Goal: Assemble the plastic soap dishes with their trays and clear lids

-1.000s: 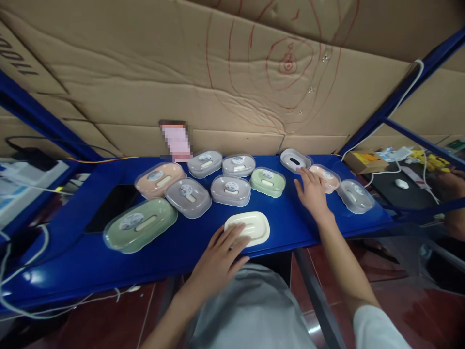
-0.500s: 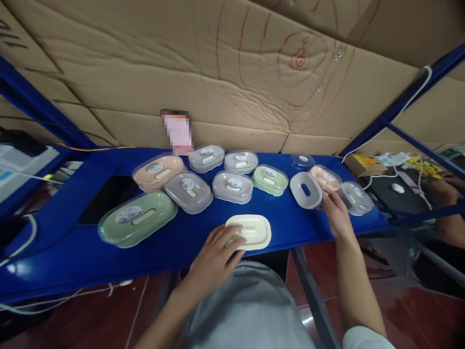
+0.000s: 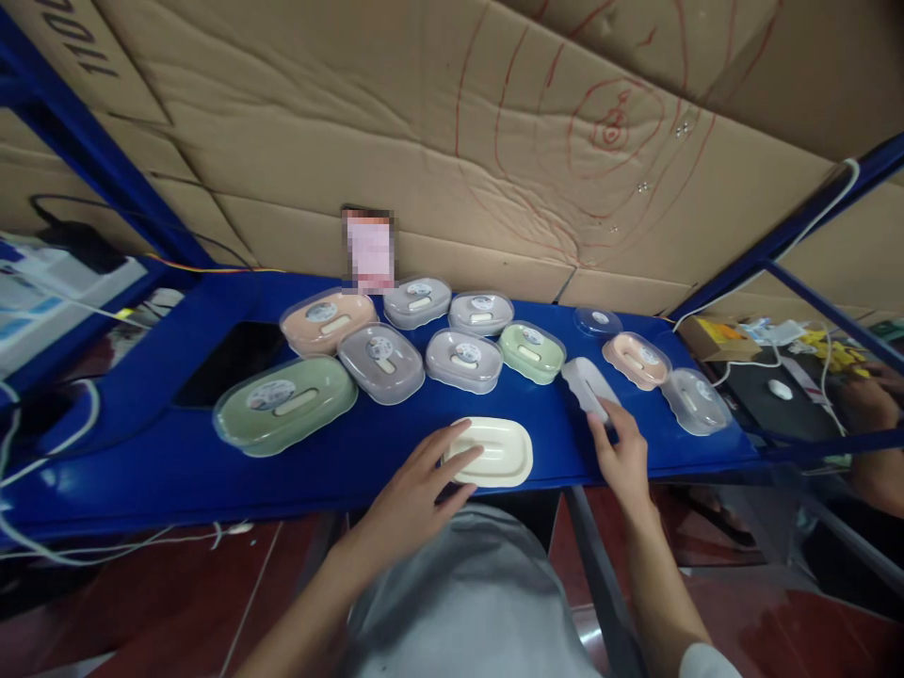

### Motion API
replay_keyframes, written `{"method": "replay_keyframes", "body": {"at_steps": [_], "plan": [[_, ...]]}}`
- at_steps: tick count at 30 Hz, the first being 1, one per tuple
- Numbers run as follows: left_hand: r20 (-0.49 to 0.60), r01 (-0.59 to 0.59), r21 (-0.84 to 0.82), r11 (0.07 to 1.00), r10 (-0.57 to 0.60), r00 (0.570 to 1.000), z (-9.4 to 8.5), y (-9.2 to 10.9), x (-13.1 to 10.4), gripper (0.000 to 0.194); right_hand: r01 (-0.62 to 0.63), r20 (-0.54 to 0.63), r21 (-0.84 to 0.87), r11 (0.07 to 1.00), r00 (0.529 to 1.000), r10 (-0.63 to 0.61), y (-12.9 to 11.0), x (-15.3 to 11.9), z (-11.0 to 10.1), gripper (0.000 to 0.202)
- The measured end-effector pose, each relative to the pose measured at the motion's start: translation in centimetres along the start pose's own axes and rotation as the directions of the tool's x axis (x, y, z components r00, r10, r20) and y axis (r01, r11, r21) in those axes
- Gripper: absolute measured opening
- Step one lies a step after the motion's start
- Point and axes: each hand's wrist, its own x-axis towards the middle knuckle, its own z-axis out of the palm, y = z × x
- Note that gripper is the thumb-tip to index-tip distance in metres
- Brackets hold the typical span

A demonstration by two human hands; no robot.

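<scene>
A cream soap dish (image 3: 505, 454) lies near the table's front edge. Over its left end rests my left hand (image 3: 430, 476), fingers spread and not gripping. My right hand (image 3: 621, 452) pinches a grey slotted soap-dish tray (image 3: 591, 384) by its near end and holds it tilted above the table. A clear lid (image 3: 597, 322) lies behind that tray. To its right are a peach soap box (image 3: 636, 363) and a grey soap box (image 3: 697, 402), both with clear lids. A green soap box (image 3: 532, 353) sits just left of the tray.
More lidded soap boxes stand at the left, including a large green one (image 3: 286, 414) and a peach one (image 3: 326, 322). Behind them a phone (image 3: 369, 247) leans on the cardboard wall (image 3: 494, 141). A black flat panel (image 3: 227, 365) and white cables (image 3: 77, 414) lie left.
My right hand has lifted the grey tray away from the peach box, moving it left and tilting it. My left hand stays at the cream dish. The camera view has shifted slightly.
</scene>
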Motion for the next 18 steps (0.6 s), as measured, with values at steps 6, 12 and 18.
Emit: {"method": "replay_keyframes", "body": {"at_steps": [6, 12, 18], "plan": [[0.016, 0.042, 0.005, 0.999, -0.042, 0.999, 0.0, -0.2, 0.1, 0.071, 0.269, 0.282, 0.259, 0.928, 0.898, -0.339, -6.6, -3.9, -0.2, 0.036], [-0.016, -0.103, 0.109, 0.989, 0.106, 0.994, 0.4, -0.8, 0.1, 0.039, 0.500, 0.377, 0.245, 0.830, 0.740, -0.557, -9.6, -3.5, 2.3, 0.046], [0.020, -0.112, 0.140, 0.984, 0.110, 0.994, 0.2, -0.7, 0.2, 0.041, 0.550, 0.412, 0.251, 0.796, 0.684, -0.602, -7.4, -1.6, 1.9, 0.039]]}}
